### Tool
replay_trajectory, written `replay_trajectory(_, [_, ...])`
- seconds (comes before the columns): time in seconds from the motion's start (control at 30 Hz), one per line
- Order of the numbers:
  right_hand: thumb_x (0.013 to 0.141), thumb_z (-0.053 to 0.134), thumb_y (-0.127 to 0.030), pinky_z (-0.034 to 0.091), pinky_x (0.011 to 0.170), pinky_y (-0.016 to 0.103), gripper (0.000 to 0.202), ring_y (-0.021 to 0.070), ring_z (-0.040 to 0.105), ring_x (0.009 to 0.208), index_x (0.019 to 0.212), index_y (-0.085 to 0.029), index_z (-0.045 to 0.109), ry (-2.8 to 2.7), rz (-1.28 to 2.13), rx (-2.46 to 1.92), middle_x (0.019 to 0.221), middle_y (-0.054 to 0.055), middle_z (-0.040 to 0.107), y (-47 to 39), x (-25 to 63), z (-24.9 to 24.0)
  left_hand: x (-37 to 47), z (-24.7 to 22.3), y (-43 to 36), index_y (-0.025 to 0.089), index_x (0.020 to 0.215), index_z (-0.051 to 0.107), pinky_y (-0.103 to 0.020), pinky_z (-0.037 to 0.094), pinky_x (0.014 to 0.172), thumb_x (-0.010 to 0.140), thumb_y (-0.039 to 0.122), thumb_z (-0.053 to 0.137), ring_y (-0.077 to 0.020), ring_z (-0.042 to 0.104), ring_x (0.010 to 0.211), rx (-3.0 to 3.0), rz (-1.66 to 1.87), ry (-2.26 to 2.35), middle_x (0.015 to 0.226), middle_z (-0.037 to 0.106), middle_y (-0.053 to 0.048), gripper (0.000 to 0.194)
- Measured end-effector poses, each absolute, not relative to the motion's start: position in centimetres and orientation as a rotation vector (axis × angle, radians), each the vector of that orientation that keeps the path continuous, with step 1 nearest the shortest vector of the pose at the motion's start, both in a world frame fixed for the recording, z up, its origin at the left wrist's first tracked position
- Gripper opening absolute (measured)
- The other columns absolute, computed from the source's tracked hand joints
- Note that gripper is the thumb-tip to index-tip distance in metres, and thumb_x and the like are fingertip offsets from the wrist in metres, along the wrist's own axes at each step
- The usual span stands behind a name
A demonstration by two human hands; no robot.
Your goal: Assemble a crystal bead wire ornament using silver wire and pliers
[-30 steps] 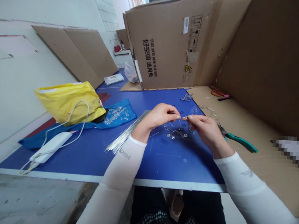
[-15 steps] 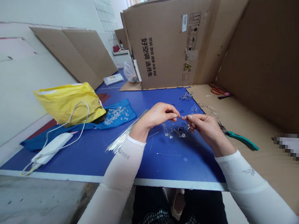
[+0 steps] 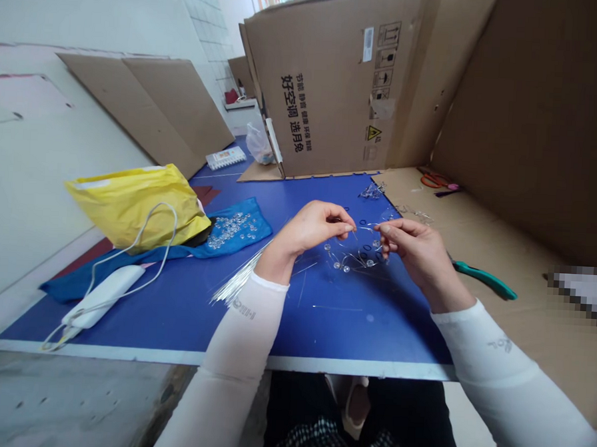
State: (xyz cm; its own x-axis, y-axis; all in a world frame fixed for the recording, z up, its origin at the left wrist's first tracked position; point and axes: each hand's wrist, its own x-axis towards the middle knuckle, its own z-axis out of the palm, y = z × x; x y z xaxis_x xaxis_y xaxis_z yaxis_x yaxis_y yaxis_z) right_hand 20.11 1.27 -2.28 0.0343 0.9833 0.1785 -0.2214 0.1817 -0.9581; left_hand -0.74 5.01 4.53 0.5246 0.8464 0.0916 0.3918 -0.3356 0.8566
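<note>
Over the blue table, my left hand pinches a thin wire between thumb and forefinger. My right hand, a short gap to the right, also pinches thin wire at its fingertips. Below both hands hangs or lies a looped wire piece with several clear beads; I cannot tell whether it touches the table. Small dark rings lie on the table behind. A bundle of straight silvery wires lies beside my left forearm, partly hidden by it.
Clear beads lie on a blue cloth at left, near a yellow bag and a white power strip. Green-handled pliers and orange scissors lie on cardboard at right. A tall cardboard box stands behind.
My hands have moved apart, the right one shifting right and the left slightly left. The beaded wire piece below has shifted a little.
</note>
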Motion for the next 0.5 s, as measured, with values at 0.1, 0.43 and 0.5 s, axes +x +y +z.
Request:
replay_trajectory(0.1, [0.071,0.082,-0.038,0.043,0.05,0.028,0.019,0.011,0.052,0.052,0.073,-0.021,0.076,-1.16,1.048,-0.939,0.057,-0.002,0.061,1.2,20.06,-2.16,-0.76,4.72,4.77,0.012,0.084,0.075,-0.023,0.05,0.067,0.083,0.017,0.068,-0.0094,0.063,0.065,1.962,0.661,1.011,0.068,0.07,-0.002,0.008])
replay_trajectory(0.43, [0.073,0.079,-0.034,0.039,0.051,0.028,0.012,0.0102,0.05,0.049,0.072,-0.022,0.077,-1.355,1.045,-0.981,0.055,-0.002,0.062,1.06,20.58,-2.13,-0.51,4.87,4.32,0.013,0.079,0.073,-0.023,0.05,0.068,0.084,0.019,0.068,-0.0096,0.063,0.066,1.97,0.557,0.99,0.069,0.071,-0.002,0.01])
replay_trajectory(0.5, [0.072,0.08,-0.034,0.039,0.049,0.027,0.013,0.0099,0.05,0.048,0.072,-0.021,0.077,-1.342,1.082,-0.966,0.056,-0.002,0.062,1.02,20.64,-2.01,-0.56,4.91,4.31,0.013,0.08,0.073,-0.023,0.05,0.069,0.084,0.019,0.068,-0.0095,0.064,0.067,1.97,0.545,0.969,0.069,0.071,-0.002,0.009])
